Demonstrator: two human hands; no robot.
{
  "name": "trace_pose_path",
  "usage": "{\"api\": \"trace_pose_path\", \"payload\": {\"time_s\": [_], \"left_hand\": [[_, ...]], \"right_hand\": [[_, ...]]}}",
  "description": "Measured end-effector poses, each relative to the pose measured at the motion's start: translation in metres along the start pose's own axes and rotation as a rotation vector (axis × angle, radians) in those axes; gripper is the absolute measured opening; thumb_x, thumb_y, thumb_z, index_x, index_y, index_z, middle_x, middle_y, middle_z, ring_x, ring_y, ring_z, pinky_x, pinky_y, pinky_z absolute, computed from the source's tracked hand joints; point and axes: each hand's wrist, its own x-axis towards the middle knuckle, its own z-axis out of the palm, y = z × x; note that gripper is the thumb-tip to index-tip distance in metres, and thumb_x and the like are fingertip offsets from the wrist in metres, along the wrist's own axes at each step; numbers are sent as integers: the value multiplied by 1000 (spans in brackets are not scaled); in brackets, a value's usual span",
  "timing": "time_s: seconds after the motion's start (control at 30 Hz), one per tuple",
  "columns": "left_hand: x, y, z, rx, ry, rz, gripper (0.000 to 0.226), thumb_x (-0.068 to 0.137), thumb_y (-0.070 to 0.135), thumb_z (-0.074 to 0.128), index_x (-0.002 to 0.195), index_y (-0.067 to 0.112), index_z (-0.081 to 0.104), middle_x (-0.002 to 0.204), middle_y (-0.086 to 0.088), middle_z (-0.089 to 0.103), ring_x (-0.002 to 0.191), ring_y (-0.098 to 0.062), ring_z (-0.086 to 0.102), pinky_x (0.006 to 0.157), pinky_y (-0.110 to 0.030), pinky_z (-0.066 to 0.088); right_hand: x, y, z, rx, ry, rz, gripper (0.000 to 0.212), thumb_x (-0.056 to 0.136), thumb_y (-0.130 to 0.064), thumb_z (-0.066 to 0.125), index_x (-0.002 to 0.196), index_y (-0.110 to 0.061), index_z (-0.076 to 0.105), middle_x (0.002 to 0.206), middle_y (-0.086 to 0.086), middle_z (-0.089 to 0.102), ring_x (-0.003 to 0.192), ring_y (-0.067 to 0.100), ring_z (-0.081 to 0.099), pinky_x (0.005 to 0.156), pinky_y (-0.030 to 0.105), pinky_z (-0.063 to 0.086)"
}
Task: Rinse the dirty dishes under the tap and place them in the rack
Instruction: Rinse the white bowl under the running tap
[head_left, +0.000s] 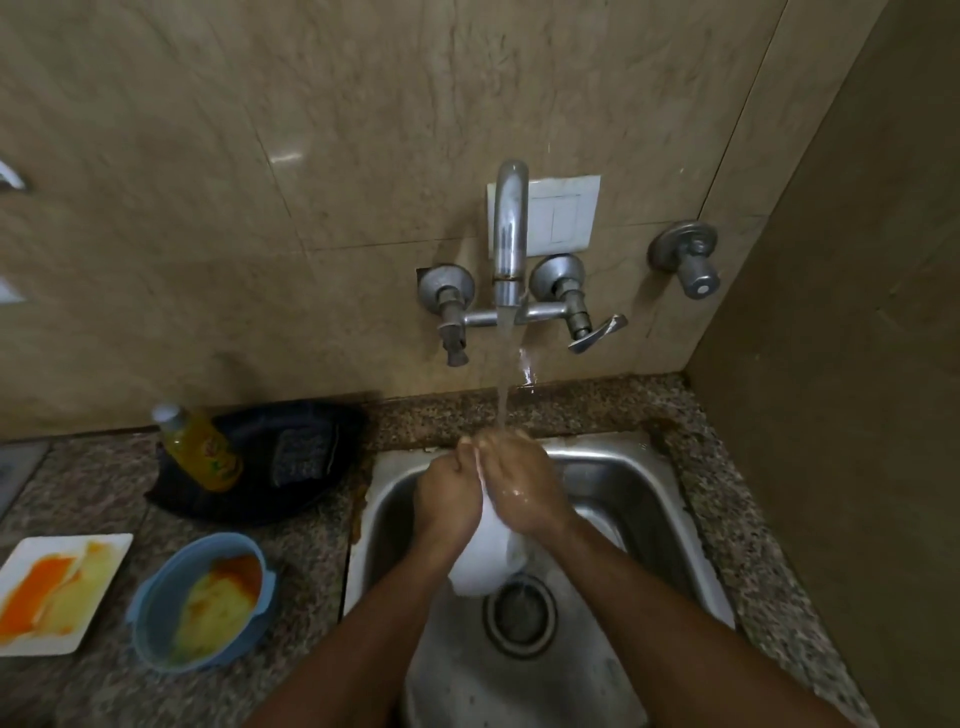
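Here both hands, left hand (451, 493) and right hand (524, 486), grip white dish (488, 558) under tap (510, 234).

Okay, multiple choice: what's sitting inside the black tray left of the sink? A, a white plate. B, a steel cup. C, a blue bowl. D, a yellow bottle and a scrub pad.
D: the yellow bottle and a dark scrub pad lie in the black tray.
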Motion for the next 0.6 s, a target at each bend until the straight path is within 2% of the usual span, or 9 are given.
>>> {"api": "trace_pose_path", "payload": {"time_s": [0.07, 0.1, 0.2, 0.27, 0.33, 0.4, 0.47, 0.53, 0.6], "left_hand": [[-3, -3, 2, 27, -6, 4, 50, 105, 38, 35, 67, 18, 60, 66, 1, 62, 68, -17, 61, 63, -27, 43], [-2, -5, 2, 34, 0, 0, 49, 105, 39, 35, 66, 20, 59, 64, 4, 60, 67, -16, 60, 60, -26, 43], [4, -2, -3, -29, -10, -59, 47, 105, 39, 34, 77, 15, 63, 66, 7, 59, 65, -8, 57, 56, -17, 38], [4, 4, -2, -90, -80, -84, 45, 105, 38, 33, 88, 11, 66, 77, 2, 65, 71, -8, 58, 61, -18, 41], [4, 8, 4, -172, -127, -151, 43, 106, 38, 34, 99, 11, 66, 91, -4, 68, 84, -16, 62, 76, -27, 45], [6, 9, 15, -215, -122, -235, 43, 107, 33, 29, 101, 12, 66, 92, -7, 68, 89, -20, 64, 83, -34, 49], [10, 8, 20, -233, -98, -267, 46, 106, 23, 23, 106, 12, 67, 95, -8, 67, 93, -19, 65, 88, -34, 51], [17, 2, 25, -468, -149, -358, 35, 105, 26, 36, 101, 14, 69, 98, -10, 71, 96, -21, 67, 92, -35, 51], [22, 3, 25, -561, -163, -429, 37, 101, 38, 46, 99, 10, 71, 102, -14, 73, 101, -30, 67, 98, -41, 49]], "right_hand": [[17, 12, -6, 94, -32, 290, 32, 99, -16, 39, 115, -5, 64, 116, 14, 67, 107, 30, 61, 93, 36, 46], [18, 11, -4, 43, -5, 355, 31, 100, -12, 39, 121, -4, 61, 122, 15, 64, 112, 29, 59, 94, 33, 44], [-6, -7, 9, -58, 179, 133, 32, 103, -20, 36, 115, -8, 64, 115, 10, 64, 107, 25, 57, 93, 35, 43], [-18, -5, 9, -57, 189, 31, 42, 102, -29, 26, 116, -13, 63, 112, 4, 62, 106, 20, 55, 92, 32, 43], [-3, 4, 0, -25, 177, 120, 38, 104, -29, 26, 109, -17, 62, 107, -2, 58, 104, 18, 56, 83, 29, 40], [4, 3, 3, -46, 162, 199, 30, 104, -25, 33, 103, -20, 62, 110, 1, 62, 107, 20, 57, 89, 30, 41], [-12, 1, 9, -177, 183, -62, 34, 101, -24, 40, 130, -16, 58, 137, 6, 57, 131, 20, 47, 114, 30, 28], [-26, 18, 6, -272, 102, -272, 49, 102, -29, 35, 149, -14, 39, 154, 4, 40, 145, 17, 29, 122, 31, 12], [-21, 15, -7, -181, 122, -89, 53, 103, -36, 25, 150, -15, 39, 154, 4, 40, 144, 17, 32, 120, 35, 22]]}}
